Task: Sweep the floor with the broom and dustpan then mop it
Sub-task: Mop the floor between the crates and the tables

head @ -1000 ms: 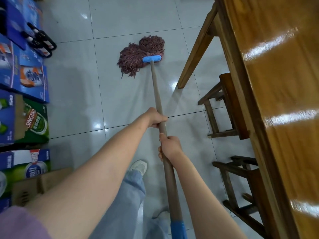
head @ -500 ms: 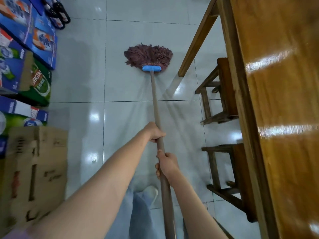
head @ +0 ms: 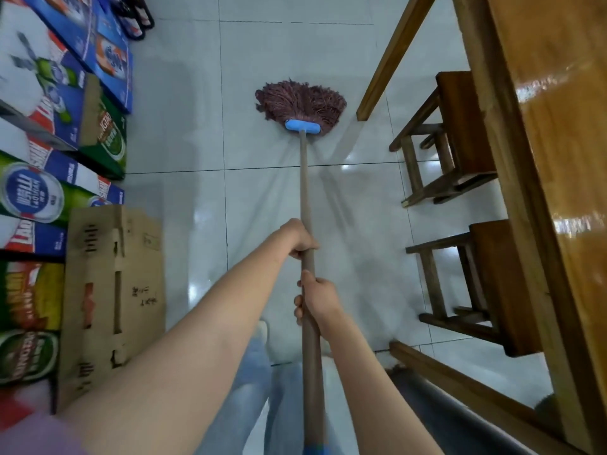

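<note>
A mop with a reddish-brown string head (head: 302,101) and a blue clamp (head: 302,126) lies flat on the glossy white tiled floor (head: 184,224) ahead of me. Its long wooden handle (head: 305,185) runs straight back toward me. My left hand (head: 297,239) grips the handle higher up, farther from my body. My right hand (head: 317,298) grips it just below. A wet streak shows on the tiles behind the mop head.
Stacked beer cartons (head: 49,133) and a brown cardboard box (head: 111,290) line the left side. On the right stand a wooden table (head: 542,159), its leg (head: 391,60) close to the mop head, and two wooden stools (head: 460,133) (head: 492,287).
The mop head has swung from a bunched heap at left to a straight fan ahead. I have stepped backward, and the cardboard box has come into view on the left.
</note>
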`<state>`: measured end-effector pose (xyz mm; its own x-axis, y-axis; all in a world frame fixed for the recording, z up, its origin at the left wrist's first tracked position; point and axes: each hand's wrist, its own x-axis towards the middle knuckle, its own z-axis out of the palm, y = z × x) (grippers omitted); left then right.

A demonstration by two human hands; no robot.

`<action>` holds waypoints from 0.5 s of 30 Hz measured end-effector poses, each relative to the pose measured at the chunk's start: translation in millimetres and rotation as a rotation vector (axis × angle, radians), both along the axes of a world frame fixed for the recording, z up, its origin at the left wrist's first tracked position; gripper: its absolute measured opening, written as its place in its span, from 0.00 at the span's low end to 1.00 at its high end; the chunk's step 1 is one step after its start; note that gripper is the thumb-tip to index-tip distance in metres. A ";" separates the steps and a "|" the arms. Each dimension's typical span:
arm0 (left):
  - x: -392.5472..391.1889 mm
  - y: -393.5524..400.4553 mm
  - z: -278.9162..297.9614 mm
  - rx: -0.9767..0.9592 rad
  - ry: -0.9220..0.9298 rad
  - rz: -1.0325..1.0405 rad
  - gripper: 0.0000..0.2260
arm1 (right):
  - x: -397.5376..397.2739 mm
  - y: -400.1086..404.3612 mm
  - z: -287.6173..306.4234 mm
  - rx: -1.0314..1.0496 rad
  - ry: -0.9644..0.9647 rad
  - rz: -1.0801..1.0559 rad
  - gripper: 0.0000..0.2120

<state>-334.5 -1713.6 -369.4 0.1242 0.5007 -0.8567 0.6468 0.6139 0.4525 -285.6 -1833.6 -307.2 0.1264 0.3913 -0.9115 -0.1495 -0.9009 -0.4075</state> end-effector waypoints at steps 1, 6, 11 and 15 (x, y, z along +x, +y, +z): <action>-3.5 -9.2 -0.2 -0.004 0.003 -0.010 0.17 | -3.8 -9.9 0.0 -0.003 0.000 0.005 0.11; -11.8 -66.4 -1.6 -0.032 -0.014 -0.015 0.19 | -9.9 -65.1 5.8 -0.045 -0.010 0.019 0.11; -12.6 -132.9 -3.9 -0.025 -0.025 0.001 0.17 | -8.7 -130.6 5.1 -0.051 -0.024 0.050 0.12; -10.9 -188.1 -6.7 -0.031 -0.037 0.020 0.12 | -4.9 -184.6 5.6 -0.050 -0.043 0.095 0.11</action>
